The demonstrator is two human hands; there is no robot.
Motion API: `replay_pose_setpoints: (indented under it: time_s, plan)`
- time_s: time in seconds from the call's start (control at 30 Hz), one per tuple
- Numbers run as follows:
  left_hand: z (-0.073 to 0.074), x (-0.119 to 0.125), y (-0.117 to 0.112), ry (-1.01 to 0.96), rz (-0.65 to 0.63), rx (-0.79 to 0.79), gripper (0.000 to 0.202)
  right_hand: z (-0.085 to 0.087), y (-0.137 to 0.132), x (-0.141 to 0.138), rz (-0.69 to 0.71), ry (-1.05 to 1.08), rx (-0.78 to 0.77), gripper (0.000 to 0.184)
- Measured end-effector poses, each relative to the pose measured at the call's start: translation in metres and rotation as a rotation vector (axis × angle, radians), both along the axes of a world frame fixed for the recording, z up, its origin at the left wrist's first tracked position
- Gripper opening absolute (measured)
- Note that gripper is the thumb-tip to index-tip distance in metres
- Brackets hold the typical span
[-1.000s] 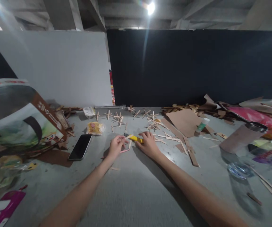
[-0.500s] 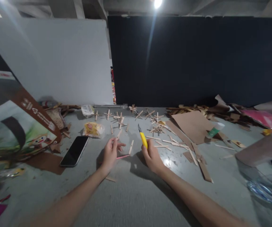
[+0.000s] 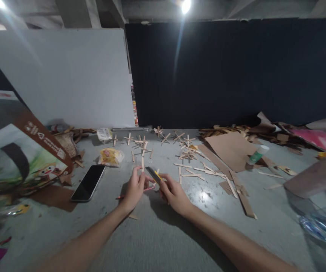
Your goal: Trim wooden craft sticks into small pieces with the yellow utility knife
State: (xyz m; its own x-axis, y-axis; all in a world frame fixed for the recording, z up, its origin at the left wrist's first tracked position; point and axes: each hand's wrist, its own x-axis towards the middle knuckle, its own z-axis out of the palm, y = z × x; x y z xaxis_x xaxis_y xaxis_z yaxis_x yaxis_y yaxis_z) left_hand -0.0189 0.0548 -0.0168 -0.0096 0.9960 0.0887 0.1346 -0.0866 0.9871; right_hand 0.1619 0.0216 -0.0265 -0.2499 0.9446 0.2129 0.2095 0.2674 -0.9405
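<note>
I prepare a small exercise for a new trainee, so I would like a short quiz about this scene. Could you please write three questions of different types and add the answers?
1. Short answer: Which tool is in the right hand?
2. True or false: From the person's view, the phone lies to the left of the left hand.
3. Multiple choice: What does the left hand hold?
A) a glue stick
B) a thin wooden stick
C) the phone

Key:
1. A yellow knife.
2. True.
3. B.
</note>
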Motion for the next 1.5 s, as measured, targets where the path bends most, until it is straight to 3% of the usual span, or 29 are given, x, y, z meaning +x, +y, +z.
replay_pose_setpoints:
  time_s: [0.3, 0.6, 0.77, 1.17, 1.5]
  plan:
    - [-0.004, 0.0, -0.004, 0.006, -0.007, -0.013, 0.043, 0.005, 0.001, 0.0, -0.014, -0.036, 0.001, 0.054]
    - [-0.004, 0.001, -0.005, 0.046, -0.028, 0.029, 0.046, -0.001, 0.001, 0.002, -0.065, -0.127, 0.062, 0.046]
    - [-0.007, 0.0, -0.003, 0.055, -0.008, 0.019, 0.045, 0.0, -0.001, 0.004, -0.082, -0.218, 0.099, 0.058]
    - [-0.012, -0.004, 0.001, 0.157, -0.076, 0.102, 0.043, -0.002, 0.002, 0.006, -0.032, -0.041, -0.067, 0.064]
    - [-0.005, 0.001, -0.003, 0.017, -0.071, -0.012, 0.038, -0.001, 0.004, 0.006, 0.016, 0.082, -0.185, 0.074]
